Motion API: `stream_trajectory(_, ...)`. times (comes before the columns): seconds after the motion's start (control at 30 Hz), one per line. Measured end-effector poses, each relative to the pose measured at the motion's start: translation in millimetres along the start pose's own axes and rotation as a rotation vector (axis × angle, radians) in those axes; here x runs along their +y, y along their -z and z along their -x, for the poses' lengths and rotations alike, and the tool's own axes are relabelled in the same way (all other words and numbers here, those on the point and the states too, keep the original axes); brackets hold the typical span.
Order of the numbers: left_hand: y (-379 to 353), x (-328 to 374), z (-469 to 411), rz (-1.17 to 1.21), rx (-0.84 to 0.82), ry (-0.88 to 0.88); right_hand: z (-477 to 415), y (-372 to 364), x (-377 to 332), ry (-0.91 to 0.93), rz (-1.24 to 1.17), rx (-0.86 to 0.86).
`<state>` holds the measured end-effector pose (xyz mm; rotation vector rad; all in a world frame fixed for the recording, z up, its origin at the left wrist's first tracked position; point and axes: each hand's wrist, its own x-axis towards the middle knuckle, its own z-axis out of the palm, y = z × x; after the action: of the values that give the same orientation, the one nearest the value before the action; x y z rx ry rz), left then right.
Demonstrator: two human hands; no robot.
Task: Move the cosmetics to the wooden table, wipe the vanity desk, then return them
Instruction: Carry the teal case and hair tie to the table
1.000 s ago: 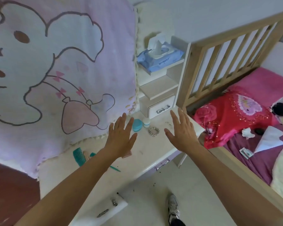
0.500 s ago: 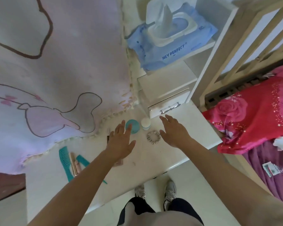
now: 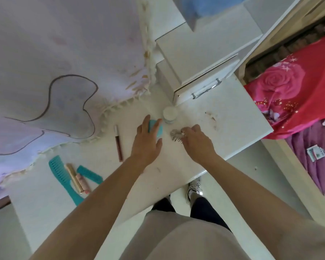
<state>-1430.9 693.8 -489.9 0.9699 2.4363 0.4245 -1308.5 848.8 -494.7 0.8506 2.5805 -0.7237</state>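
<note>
Head camera view, looking straight down at a white vanity bench with both bare arms reaching in from the bottom of the frame. The left hand lies palm down over a teal compact, its fingers spread and draped across the case, touching it but not closed around it. The right hand is curled, knuckles up, its fingers pinched onto a silvery beaded hair tie that lies on the bench just right of the compact. A small white-lidded jar stands just beyond both hands, in front of a little white drawer unit with a metal handle. Left of the left hand, a slim dark red lip gloss tube lies lengthwise on the bench. Farther left, near the bench's front edge, a large teal comb, a smaller teal comb and two pale cosmetic tubes lie bunched together. A pale pink cloth with a cartoon outline hangs over the back left of the bench, its fringed hem resting on the surface. Brownish smudges mark the bench to the right of the jar. At far right is a bed with a red rose-print cover. Below, the person's pale top, dark trousers and a sneaker show on the light floor.
</note>
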Motion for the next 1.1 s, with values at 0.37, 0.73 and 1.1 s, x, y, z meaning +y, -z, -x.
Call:
stream_trajectory(0.37, 23, -4, 52, 0.063, 0.037, 0.087, 17, 37, -27, 0.066, -0.21, 0.168)
stream_trajectory(0.73, 106, 16, 171, 0.074, 0.622, 0.412, 41, 89, -115, 0.451, -0.492, 0.191)
stream_trajectory(1.1, 126, 17, 473, 0.045, 1.098, 0.923, 227, 5, -305, 0.934, -0.604, -0.209)
